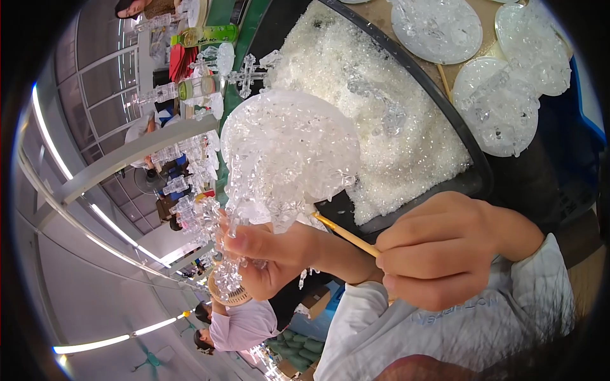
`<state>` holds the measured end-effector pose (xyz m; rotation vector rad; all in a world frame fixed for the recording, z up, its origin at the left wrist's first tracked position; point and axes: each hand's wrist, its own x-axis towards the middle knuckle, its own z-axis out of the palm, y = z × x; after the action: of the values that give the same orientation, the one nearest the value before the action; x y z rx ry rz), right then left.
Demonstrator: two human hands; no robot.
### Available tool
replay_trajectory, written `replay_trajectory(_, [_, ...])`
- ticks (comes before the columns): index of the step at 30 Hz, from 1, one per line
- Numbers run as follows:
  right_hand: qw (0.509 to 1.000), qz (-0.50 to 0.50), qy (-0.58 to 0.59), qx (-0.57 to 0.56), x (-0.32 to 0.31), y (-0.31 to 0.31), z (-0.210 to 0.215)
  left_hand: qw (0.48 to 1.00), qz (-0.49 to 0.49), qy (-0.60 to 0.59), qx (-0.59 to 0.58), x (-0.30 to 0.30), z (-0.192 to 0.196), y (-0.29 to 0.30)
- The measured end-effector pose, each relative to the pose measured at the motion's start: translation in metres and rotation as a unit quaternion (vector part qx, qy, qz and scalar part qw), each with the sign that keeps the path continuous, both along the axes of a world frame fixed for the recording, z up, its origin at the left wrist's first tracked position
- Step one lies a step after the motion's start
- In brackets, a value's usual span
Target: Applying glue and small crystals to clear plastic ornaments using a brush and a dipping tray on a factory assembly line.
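Left hand is pinched, thumb over fingers, on the stem of a clear crystal bead ornament, which it holds raised close to the camera; the ornament's round beaded disc spreads at 12 o'clock from the hand, with bead strands hanging past the fingers toward 8 o'clock. Right hand sits at 3 o'clock from the left, fingers curled tight around a thin wooden stick whose free tip points to 10 o'clock, ending just beside the ornament's lower edge. Beyond both hands, at 1 o'clock, lies a black tray heaped with loose clear beads. Round beaded discs lie past the tray at 2 o'clock. Another person is seen at 6 o'clock.
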<state>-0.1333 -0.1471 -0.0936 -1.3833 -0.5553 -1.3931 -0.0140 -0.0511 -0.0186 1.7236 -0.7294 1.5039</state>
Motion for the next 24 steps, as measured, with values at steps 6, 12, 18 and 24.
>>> replay_trajectory(6, [1.000,0.009,-0.004,-0.015,0.001,0.000,0.000,1.000,0.002,0.003,-0.009,0.002,0.001,-0.005])
replay_trajectory(12, [0.997,-0.071,-0.008,0.021,0.000,-0.007,-0.003,0.998,0.050,0.014,-0.038,0.009,0.002,0.005])
replay_trajectory(18, [0.989,-0.094,-0.039,0.105,0.005,0.002,0.001,0.994,0.082,0.061,-0.042,0.005,0.006,0.000])
replay_trajectory(24, [0.989,-0.088,-0.036,0.112,0.008,0.003,0.000,0.996,0.055,0.072,-0.017,0.014,0.009,0.003])
